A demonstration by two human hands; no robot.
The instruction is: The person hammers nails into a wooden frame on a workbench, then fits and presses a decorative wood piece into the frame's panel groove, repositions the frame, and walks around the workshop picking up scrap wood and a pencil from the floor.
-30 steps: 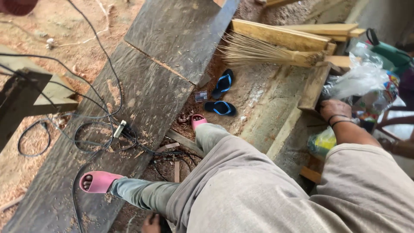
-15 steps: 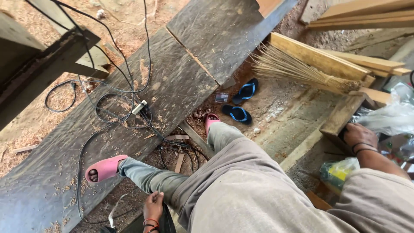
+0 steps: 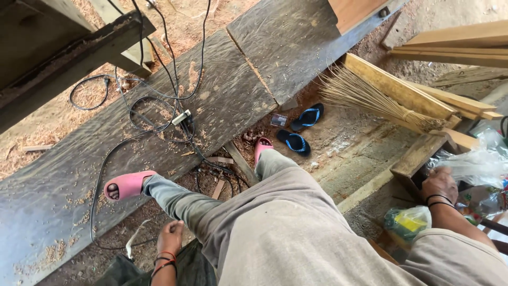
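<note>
I sit with grey trousers [image 3: 275, 222] and pink sandals, the left foot [image 3: 127, 184] on a long dark plank [image 3: 222, 100]. My left hand [image 3: 169, 239], with red and black wristbands, rests low on a dark seat edge [image 3: 185, 267] beside my thigh, and nothing shows in it. My right hand [image 3: 439, 184], with black wristbands, reaches at the right toward clear plastic bags [image 3: 476, 164] beside a wooden block [image 3: 418, 156]. Its fingers are hidden behind the back of the hand.
Black cables [image 3: 153, 106] and a white plug [image 3: 181, 117] lie across the plank amid sawdust. A pair of blue flip-flops [image 3: 299, 132] and a straw broom [image 3: 365, 98] lie on the dirt ahead. Light timber boards [image 3: 450, 47] stack at the right, and a yellow-green bag [image 3: 407, 222] sits below.
The view has swung left and down. My left hand has come further into view at the bottom. My right hand stays by the plastic bags.
</note>
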